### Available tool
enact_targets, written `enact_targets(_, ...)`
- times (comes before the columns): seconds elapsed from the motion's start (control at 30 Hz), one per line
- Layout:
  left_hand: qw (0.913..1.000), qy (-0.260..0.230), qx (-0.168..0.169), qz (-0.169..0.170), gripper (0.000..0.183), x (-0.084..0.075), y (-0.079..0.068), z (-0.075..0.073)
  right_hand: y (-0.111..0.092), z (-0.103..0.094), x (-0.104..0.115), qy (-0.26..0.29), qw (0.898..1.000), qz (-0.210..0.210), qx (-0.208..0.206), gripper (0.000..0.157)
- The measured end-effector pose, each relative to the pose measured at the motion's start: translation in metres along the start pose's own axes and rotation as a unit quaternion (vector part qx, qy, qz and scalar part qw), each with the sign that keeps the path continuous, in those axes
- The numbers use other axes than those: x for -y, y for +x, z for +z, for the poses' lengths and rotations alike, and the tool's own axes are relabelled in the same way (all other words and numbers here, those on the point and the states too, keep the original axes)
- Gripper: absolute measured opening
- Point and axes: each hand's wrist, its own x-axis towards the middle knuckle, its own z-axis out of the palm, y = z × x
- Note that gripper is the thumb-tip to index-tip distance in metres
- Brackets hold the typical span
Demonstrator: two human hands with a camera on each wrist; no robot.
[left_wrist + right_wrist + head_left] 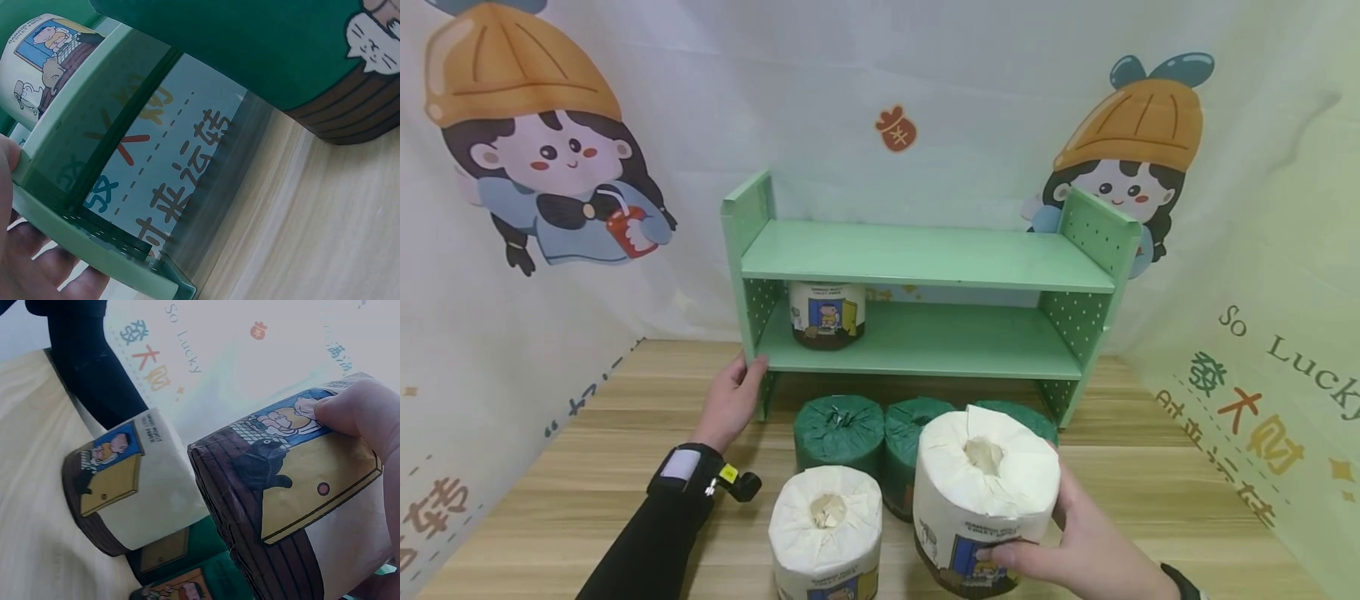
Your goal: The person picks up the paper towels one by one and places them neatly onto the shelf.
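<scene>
My right hand (pixel 1067 542) grips a cream paper-wrapped toilet paper roll (pixel 981 500), thumb across its printed picture and fingers round the far side. In the right wrist view this roll (pixel 281 487) fills the right half. My left hand (pixel 730 404) holds the left side panel of the green shelf (pixel 925 337), thumb in front and fingers behind, as the left wrist view shows. Another cream roll (pixel 823 533) stands on the table in front. Behind the two cream rolls stand several green-wrapped rolls (pixel 838 429), partly hidden by them.
One cream roll (pixel 827 317) stands at the left end of the shelf's middle board. The top board (pixel 925 254) lies above it between raised side panels. A wooden table (pixel 647 400) carries everything, and a printed cloth (pixel 820 100) hangs behind and at the sides.
</scene>
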Motion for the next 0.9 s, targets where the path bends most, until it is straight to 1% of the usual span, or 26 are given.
enact_targets(0.07, 1.0, 0.0, -0.001, 0.0, 0.052, 0.0, 0.0, 0.0, 0.005, -0.002, -0.001, 0.0, 1.0, -0.023, 0.002, 0.09)
enact_targets(0.17, 1.0, 0.001, -0.002, 0.002, 0.052, 0.0, 0.001, 0.0, 0.013, -0.005, -0.002, -0.018, 0.998, -0.06, 0.002, 0.091)
enact_targets(0.27, 1.0, -0.001, -0.002, 0.007, 0.051, 0.0, 0.001, 0.0, 0.022, -0.008, -0.002, -0.019, 0.996, -0.084, 0.002, 0.093)
enact_targets(0.4, 0.9999, 0.004, -0.002, 0.01, 0.051, 0.0, 0.001, 0.0, 0.037, -0.011, 0.0, 0.005, 0.997, -0.08, 0.001, 0.091)
enact_targets(0.47, 0.9999, 0.006, -0.001, 0.008, 0.052, 0.001, 0.0, 0.0, 0.046, -0.012, 0.0, 0.006, 0.997, -0.076, -0.006, 0.09)
enact_targets(0.57, 1.0, 0.008, -0.001, 0.003, 0.052, 0.0, 0.0, 0.0, 0.058, -0.017, -0.002, -0.006, 0.997, -0.076, -0.017, 0.087)
enact_targets(0.73, 0.9999, 0.01, 0.0, -0.001, 0.052, -0.003, -0.001, 0.001, 0.072, -0.024, -0.004, -0.012, 0.998, -0.061, -0.032, 0.085)
enact_targets(0.9, 1.0, 0.0, 0.005, -0.005, 0.052, -0.003, -0.001, 0.0, 0.089, -0.031, -0.006, -0.03, 0.998, -0.046, -0.041, 0.085)
